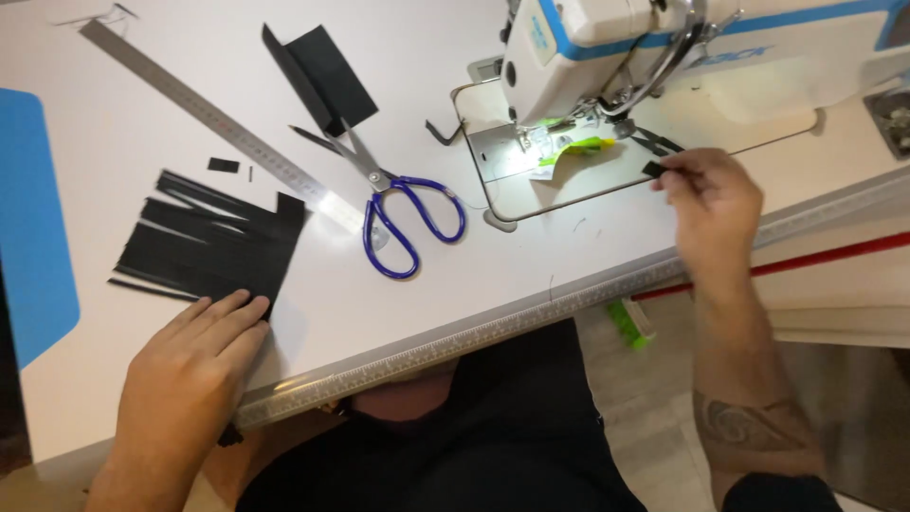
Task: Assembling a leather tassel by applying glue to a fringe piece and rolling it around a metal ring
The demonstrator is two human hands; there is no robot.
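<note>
The right hand (713, 204) pinches a small black fabric strip (655, 169) just right of the white sewing machine's needle (621, 128), its length pointing left toward it, while the left hand (190, 365) lies flat, fingers extended, on the cut black fabric pile (213, 248) far left on the white worktop (398, 284).

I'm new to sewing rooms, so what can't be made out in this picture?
- Head view: the needle, hidden behind the sewing machine.
- The right hand is blurred; its black strip is too small to judge.
- The left hand covers the corner of the black pieces.
</note>
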